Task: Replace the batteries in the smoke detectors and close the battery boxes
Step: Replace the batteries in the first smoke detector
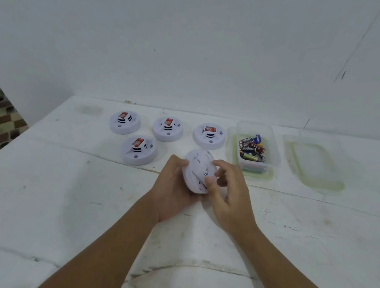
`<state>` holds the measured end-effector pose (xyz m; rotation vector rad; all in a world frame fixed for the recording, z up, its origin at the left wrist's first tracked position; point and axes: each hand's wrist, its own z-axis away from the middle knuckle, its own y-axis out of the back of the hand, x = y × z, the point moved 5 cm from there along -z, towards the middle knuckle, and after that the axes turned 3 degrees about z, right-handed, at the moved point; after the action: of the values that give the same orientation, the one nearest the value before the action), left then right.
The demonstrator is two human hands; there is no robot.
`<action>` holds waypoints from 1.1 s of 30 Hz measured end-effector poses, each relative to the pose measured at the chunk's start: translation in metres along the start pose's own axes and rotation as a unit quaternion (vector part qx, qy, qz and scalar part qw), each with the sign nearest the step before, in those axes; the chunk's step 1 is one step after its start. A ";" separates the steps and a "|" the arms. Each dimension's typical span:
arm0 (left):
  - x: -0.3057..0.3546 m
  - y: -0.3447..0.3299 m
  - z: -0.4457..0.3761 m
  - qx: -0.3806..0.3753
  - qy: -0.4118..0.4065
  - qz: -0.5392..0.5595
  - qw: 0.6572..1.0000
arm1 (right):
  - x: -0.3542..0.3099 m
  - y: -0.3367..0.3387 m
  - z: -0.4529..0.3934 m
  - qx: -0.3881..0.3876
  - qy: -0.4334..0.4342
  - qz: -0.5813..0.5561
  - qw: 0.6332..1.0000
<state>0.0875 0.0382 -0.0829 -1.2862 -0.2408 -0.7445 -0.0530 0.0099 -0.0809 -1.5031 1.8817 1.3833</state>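
Head cam looks down at our two bare hands over a white marble-like table (39, 199). We hold one white smoke detector (199, 170) up off the surface, tilted on edge w/ its back side toward us. Our left hand (175, 189) cups it from the left and below, fingers curled round the rim. Our right hand (228, 194) pinches the right edge, thumb on the back face, index finger (223, 164) arched over the top (whether a battery cover is under the thumb, we can't tell).

Four more smoke detectors sit face-up on the table beyond: far-left detector (125, 122), middle detector (167, 128), right detector (209, 135) in a row near the wall, and a front-left detector (139, 150) nearer us. Each carries a red-and-white sticker on its raised centre.

Right of the held unit stands a clear plastic container (274, 152) w/ a heap of loose batteries (252, 148). Its clear lid (313, 165) lies flat on the table just right of it.
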 end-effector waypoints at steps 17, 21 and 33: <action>-0.007 0.011 0.000 -0.008 0.009 0.043 0.999 | -0.015 -0.008 0.010 0.026 0.159 0.212 0.964; -0.010 0.015 -0.001 0.010 0.009 0.006 1.000 | -0.016 -0.010 0.010 0.018 0.168 0.202 0.965; -0.009 0.011 -0.004 0.059 -0.004 -0.046 0.997 | -0.012 -0.006 0.008 -0.015 0.102 0.133 0.986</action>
<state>0.0868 0.0388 -0.0980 -1.1721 -0.3474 -0.7910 -0.0454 0.0235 -0.0784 -1.4993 2.2667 1.4202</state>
